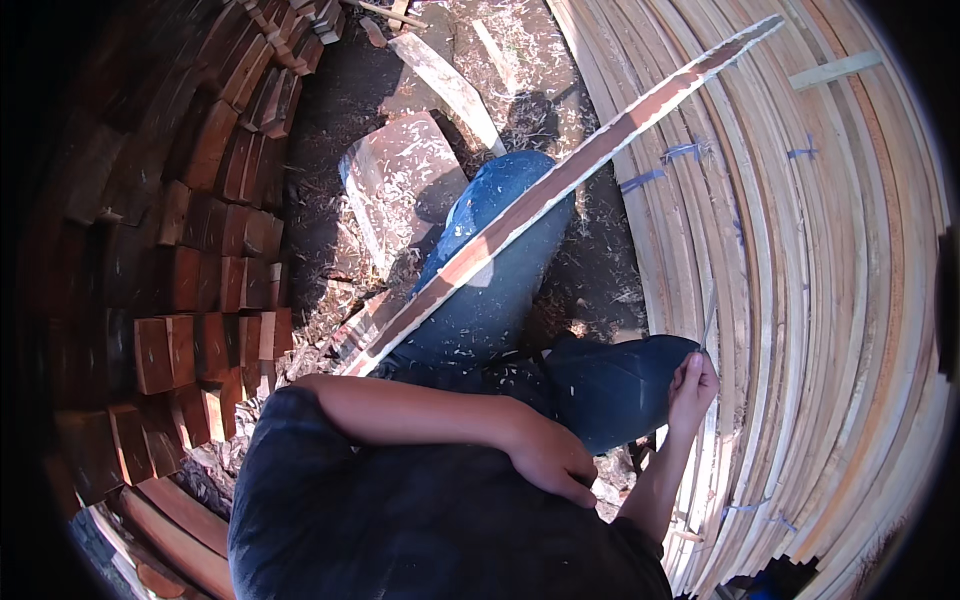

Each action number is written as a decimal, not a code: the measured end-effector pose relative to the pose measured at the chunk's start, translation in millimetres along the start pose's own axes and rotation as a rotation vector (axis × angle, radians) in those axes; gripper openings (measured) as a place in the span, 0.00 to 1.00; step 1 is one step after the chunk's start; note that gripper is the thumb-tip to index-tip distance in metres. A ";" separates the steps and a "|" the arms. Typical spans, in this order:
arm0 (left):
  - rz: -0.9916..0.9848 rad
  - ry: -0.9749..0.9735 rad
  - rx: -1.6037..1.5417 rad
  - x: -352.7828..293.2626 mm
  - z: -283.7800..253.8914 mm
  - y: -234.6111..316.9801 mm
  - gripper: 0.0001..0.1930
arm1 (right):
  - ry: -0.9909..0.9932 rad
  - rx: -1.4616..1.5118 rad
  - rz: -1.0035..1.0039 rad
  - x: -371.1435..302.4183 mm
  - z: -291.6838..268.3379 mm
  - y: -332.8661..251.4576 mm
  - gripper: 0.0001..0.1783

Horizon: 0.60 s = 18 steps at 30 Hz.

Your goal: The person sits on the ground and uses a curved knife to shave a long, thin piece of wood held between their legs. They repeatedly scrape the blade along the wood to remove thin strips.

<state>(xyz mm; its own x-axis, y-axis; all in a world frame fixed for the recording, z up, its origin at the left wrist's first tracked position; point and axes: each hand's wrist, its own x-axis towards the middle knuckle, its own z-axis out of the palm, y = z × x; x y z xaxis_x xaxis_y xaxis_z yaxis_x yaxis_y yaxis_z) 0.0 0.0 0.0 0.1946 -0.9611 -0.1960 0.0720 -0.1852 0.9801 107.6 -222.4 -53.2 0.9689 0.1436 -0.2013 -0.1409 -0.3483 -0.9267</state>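
Note:
Across my raised left thigh lies a long wooden strip (505, 225), reddish-brown along its face with pale rough edges. It slants from beside my waist up to the far right. Neither of my hands touches it. My left hand (548, 455) is in front of my dark shirt, its forearm crossing my body; the visible fingers are apart and nothing shows in them. My right hand (692, 390) is beside my right knee, fingers pinched on a thin greyish rod (710, 322) that points away from me. What kind of rod it is I cannot make out.
Stacked reddish-brown wood blocks (205, 345) rise along the left. To the right lie many long pale wood strips (800, 300), bundled with blue-purple ties (683, 152). A wide board (405, 165) and a pale plank (450, 88) lie on shaving-strewn ground ahead.

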 end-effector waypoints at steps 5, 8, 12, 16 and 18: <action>0.146 -0.473 -0.170 69.7 16.6 24.0 0.40 | -0.016 -0.052 -0.111 -3.6 -22.1 -24.4 0.19; 0.117 -0.574 -0.264 69.2 16.6 23.7 0.42 | -0.002 -0.022 -0.015 -15.4 -22.9 -26.7 0.19; 0.060 -0.567 -0.164 61.7 12.5 12.2 0.43 | 0.018 0.026 0.097 -30.6 -28.6 -8.3 0.20; 0.216 -0.488 -0.333 64.7 13.9 -5.7 0.44 | -0.028 0.014 0.122 -36.5 -34.0 1.6 0.21; 0.072 -0.546 -0.216 79.0 22.6 1.8 0.44 | -0.028 0.026 0.150 -32.0 -24.6 -4.2 0.21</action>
<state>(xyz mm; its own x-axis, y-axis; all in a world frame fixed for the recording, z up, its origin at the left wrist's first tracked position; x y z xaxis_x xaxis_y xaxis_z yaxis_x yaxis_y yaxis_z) -6.6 -80.9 -13.0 -0.3214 -0.9465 -0.0276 0.2856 -0.1247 0.9502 82.1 -248.3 -35.1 0.9308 0.1173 -0.3462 -0.2891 -0.3432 -0.8936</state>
